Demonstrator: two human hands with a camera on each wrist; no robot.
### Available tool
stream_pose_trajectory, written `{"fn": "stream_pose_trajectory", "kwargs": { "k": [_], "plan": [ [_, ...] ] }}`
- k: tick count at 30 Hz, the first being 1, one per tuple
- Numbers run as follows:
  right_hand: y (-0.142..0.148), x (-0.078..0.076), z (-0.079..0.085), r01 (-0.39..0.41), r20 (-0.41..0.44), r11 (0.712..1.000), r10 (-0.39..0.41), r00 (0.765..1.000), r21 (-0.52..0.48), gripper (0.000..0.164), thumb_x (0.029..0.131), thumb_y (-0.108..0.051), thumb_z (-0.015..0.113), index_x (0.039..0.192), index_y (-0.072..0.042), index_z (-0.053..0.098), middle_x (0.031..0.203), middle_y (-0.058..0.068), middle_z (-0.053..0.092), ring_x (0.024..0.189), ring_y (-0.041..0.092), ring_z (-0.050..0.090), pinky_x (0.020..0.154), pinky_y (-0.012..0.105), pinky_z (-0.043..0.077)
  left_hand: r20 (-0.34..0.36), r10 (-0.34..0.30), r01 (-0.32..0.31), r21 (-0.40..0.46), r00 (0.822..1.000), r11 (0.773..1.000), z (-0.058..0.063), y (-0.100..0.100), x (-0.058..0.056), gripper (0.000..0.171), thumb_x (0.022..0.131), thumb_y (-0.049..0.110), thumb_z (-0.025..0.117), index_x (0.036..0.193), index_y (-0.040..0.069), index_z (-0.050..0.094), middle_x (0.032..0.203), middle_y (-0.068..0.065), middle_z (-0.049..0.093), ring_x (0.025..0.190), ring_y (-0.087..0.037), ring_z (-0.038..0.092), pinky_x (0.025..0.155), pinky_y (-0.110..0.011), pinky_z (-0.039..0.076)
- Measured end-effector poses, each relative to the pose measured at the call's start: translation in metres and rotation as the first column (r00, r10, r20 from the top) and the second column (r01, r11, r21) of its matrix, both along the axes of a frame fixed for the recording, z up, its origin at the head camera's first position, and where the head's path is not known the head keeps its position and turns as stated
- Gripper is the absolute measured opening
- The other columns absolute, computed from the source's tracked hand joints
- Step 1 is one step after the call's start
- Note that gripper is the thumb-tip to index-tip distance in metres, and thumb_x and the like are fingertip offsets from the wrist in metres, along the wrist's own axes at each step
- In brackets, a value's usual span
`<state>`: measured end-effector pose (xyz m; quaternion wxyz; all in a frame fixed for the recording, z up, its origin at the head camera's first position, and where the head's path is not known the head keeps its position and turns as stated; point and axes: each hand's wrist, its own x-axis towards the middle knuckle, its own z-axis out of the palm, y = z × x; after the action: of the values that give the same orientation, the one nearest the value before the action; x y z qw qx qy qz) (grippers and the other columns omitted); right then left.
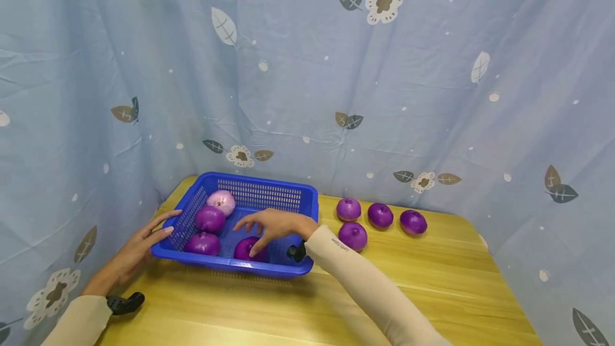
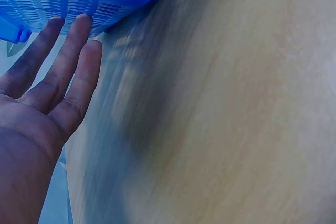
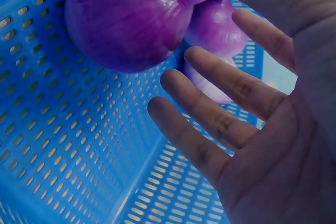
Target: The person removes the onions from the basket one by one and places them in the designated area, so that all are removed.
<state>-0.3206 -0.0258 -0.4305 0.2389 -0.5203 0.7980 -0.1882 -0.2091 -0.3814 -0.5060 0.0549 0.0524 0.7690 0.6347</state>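
Observation:
A blue plastic basket point(image 1: 259, 179) with slotted sides stands on the table. Inside it, along the left, lie a pale pink onion point(image 1: 221, 203) and two purple onions point(image 1: 210, 219). Another purple onion point(image 1: 242, 248) lies near the front wall, partly covered by my right hand point(image 1: 277, 223). That hand reaches in above it with fingers spread; the right wrist view shows the onion point(image 3: 126, 24) apart from the long fingers, the thumb's contact being unclear. My left hand point(image 1: 138, 247) is at the basket's left side, its extended fingertips touching the rim or wall.
Several purple onions point(image 1: 353, 236) lie on the wooden table point(image 1: 432, 271) to the right of the basket. A blue patterned curtain point(image 1: 307, 68) hangs behind the table and at both sides. A black strap device point(image 1: 126, 303) is on the left wrist.

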Motion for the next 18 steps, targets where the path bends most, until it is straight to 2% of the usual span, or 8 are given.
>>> {"fn": "stream_pose_trajectory", "kwargs": {
  "k": [4,7,11,15,18],
  "plan": [
    [-0.007,0.001,-0.004,-0.021,-0.006,1.0,0.021,1.0,0.019,0.071,0.085,-0.033,0.087,0.148,-0.024,0.056,0.137,0.009,0.06,0.112,0.013,0.061,0.093,0.022,0.048,0.003,0.009,-0.009,-0.006,1.0,1.0,0.0,0.0,0.0,0.056,0.111,0.034,0.045,0.164,0.028,0.027,0.165,-0.028,0.006,0.114,-0.004,0.056,0.09,-0.029,0.055],
    [-0.012,0.002,-0.007,-0.029,-0.048,0.998,0.032,0.998,0.052,0.07,0.084,-0.032,0.088,0.147,-0.024,0.058,0.137,0.005,0.061,0.115,0.011,0.059,0.096,0.022,0.046,-0.001,0.008,-0.008,-0.007,1.0,1.0,0.001,0.0,0.0,0.056,0.111,0.034,0.046,0.164,0.028,0.027,0.166,-0.028,0.006,0.117,-0.009,0.056,0.09,-0.029,0.055],
    [-0.015,0.002,-0.011,-0.032,-0.102,0.995,0.042,0.994,0.092,0.068,0.083,-0.031,0.089,0.145,-0.023,0.06,0.136,-0.003,0.063,0.12,0.008,0.057,0.099,0.02,0.043,-0.003,0.014,-0.014,-0.01,1.0,1.0,0.002,0.001,0.0,0.056,0.111,0.034,0.046,0.164,0.029,0.027,0.165,-0.028,0.006,0.117,-0.008,0.055,0.09,-0.028,0.055],
    [-0.015,0.001,-0.017,-0.026,-0.108,0.995,0.037,0.993,0.098,0.065,0.084,-0.031,0.088,0.143,-0.021,0.062,0.136,-0.01,0.063,0.121,0.006,0.055,0.1,0.018,0.041,-0.004,0.013,-0.013,-0.002,1.0,1.0,0.0,0.0,0.0,0.055,0.111,0.033,0.046,0.164,0.029,0.028,0.165,-0.028,0.007,0.114,-0.003,0.057,0.09,-0.028,0.055],
    [-0.015,0.001,-0.02,-0.004,-0.104,0.995,0.015,0.994,0.097,0.063,0.083,-0.033,0.089,0.139,-0.019,0.063,0.136,-0.009,0.063,0.119,0.003,0.054,0.101,0.017,0.04,-0.003,0.014,-0.014,-0.01,1.0,1.0,0.0,-0.001,0.0,0.056,0.111,0.034,0.046,0.164,0.028,0.028,0.165,-0.028,0.008,0.117,-0.007,0.057,0.09,-0.028,0.055]
  ]
}}
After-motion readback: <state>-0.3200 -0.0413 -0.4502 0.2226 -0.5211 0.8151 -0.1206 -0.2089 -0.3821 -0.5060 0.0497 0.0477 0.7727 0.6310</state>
